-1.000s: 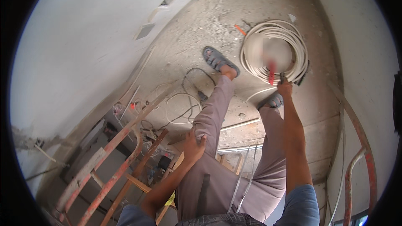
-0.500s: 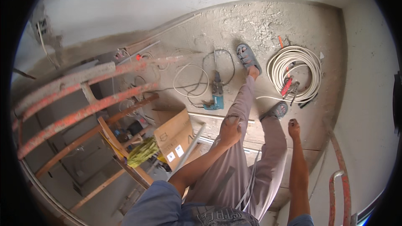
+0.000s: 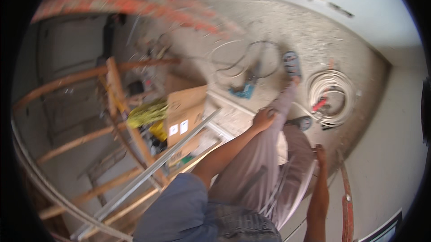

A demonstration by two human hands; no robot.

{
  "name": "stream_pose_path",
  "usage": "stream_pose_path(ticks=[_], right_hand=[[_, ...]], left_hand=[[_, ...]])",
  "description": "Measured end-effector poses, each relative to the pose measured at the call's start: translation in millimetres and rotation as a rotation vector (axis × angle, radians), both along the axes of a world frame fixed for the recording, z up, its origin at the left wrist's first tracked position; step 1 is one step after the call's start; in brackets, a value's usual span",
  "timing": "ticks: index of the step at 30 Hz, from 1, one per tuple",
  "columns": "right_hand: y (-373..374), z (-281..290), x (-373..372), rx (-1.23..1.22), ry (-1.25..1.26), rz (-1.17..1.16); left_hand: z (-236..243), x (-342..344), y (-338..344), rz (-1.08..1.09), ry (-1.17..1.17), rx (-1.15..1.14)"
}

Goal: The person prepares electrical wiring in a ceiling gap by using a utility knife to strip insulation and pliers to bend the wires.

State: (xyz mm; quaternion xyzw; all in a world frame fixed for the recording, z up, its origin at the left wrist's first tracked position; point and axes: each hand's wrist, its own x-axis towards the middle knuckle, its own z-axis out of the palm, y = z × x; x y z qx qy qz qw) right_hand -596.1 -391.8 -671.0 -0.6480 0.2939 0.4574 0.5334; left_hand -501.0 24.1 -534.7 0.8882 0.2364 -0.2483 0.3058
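My left hand [image 3: 266, 118] is at my left knee, over the grey-brown trouser leg [image 3: 244, 161]. Its fingers are curled in, and blur hides whether they hold cloth or anything else. Beside my right thigh hangs my right hand [image 3: 320, 154], its fingers closed; I cannot make out anything in them. Beyond the left knee, a teal power drill [image 3: 243, 90] with a long bit and a dark cord lies on the dusty floor. A coil of off-white cable [image 3: 333, 98] lies to the right of my sandalled feet, with a red-handled tool [image 3: 319, 104] inside it.
An open cardboard box [image 3: 186, 112] stands left of my leg. Close by are a yellow-green bundle [image 3: 146, 113], wooden bars [image 3: 134, 139] and a long metal channel [image 3: 179, 145]. Red-orange metal rails [image 3: 116, 2] cross the upper left. Another red rail [image 3: 347, 210] stands along the right wall.
The view has turned, so drill, cable coil and feet sit further right and the red rails higher. My right hand now sits closer to my right leg. My left hand stays at the knee.
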Motion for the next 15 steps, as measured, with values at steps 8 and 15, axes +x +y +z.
stream_pose_path(ticks=[8, 15], right_hand=[[26.0, 23.7, 74.8, -0.219, -0.003, 0.229], [124.5, 24.1, 175.1, -0.125, -0.069, 0.469]], left_hand=[[5.4, -53.7, 74.5, 0.485, -0.086, -0.253], [18.5, -122.5, 150.0, 0.628, -0.188, -0.336]])
